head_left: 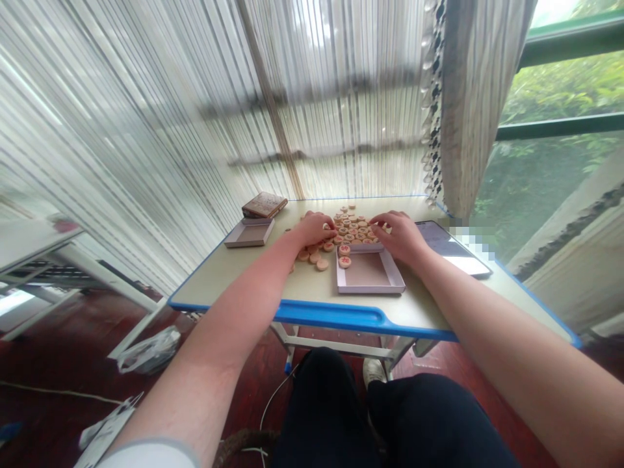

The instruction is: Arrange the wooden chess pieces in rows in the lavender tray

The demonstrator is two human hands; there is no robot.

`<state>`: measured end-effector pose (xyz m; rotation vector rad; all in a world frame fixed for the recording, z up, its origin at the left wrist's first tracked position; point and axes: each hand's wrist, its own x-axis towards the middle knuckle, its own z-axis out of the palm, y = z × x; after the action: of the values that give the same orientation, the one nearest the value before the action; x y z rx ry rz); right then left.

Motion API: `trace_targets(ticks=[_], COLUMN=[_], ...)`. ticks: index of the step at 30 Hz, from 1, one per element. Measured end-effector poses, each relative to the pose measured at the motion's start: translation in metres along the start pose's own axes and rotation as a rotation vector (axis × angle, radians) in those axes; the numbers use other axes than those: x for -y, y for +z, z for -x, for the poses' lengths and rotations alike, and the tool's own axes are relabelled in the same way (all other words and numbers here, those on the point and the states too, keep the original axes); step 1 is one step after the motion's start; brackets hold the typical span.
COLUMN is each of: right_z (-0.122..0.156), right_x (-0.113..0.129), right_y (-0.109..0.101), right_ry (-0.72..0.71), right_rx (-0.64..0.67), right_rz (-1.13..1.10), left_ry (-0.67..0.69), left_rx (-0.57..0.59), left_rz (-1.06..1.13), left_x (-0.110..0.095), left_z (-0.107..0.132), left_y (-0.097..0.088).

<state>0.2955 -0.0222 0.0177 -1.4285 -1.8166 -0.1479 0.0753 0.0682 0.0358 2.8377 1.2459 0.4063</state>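
Round wooden Chinese chess pieces point(351, 229) lie in a loose heap on the desk between my two hands. My left hand point(313, 229) is at the heap's left side, thumb and index finger curled together among the pieces; what they pinch is too small to make out. From the right, my right hand point(397, 231) reaches in with its fingertips bent together at the heap's edge, and any piece between them cannot be made out. Just in front stands a shallow open box point(371, 286). Inside its left edge are two pieces point(344, 262) with red characters facing up.
A second shallow tray point(248, 234) and a patterned box point(264, 204) sit at the back left of the desk point(209, 279). A tablet-like dark device point(451, 247) lies to the right, under my right forearm's far side. Striped curtains point(341, 97) hang behind the desk.
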Motion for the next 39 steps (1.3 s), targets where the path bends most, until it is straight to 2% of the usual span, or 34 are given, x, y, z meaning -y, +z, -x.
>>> trace_targets(ticks=[6, 10, 13, 17, 20, 24, 28, 39], right_z=[0.0, 0.0, 0.0, 0.0, 0.001, 0.003, 0.004, 0.002], right_x=[-0.002, -0.005, -0.006, -0.005, -0.001, 0.004, 0.003, 0.004], right_y=[0.001, 0.001, 0.0, 0.001, 0.001, 0.0, 0.0, 0.0], right_ry=[0.001, 0.013, 0.04, 0.06, 0.011, -0.064, -0.058, -0.052], right_rx=[-0.009, -0.05, -0.079, -0.077, -0.021, 0.058, 0.049, 0.052], right_rz=[-0.002, 0.015, 0.02, 0.014, -0.013, -0.043, -0.038, -0.023], left_ry=[-0.075, -0.063, -0.101, -0.154, -0.213, -0.277, -0.287, -0.312], left_rx=[-0.106, -0.053, -0.009, -0.013, 0.135, 0.335, 0.424, 0.387], left_rz=[-0.029, -0.014, 0.05, 0.155, 0.219, 0.069, -0.046, -0.027], left_x=[-0.005, -0.008, -0.007, -0.002, 0.0, 0.002, 0.005, -0.002], left_z=[0.003, 0.004, 0.004, 0.009, 0.02, 0.032, 0.034, 0.032], left_y=[-0.002, -0.004, -0.009, -0.029, -0.05, -0.065, -0.063, -0.057])
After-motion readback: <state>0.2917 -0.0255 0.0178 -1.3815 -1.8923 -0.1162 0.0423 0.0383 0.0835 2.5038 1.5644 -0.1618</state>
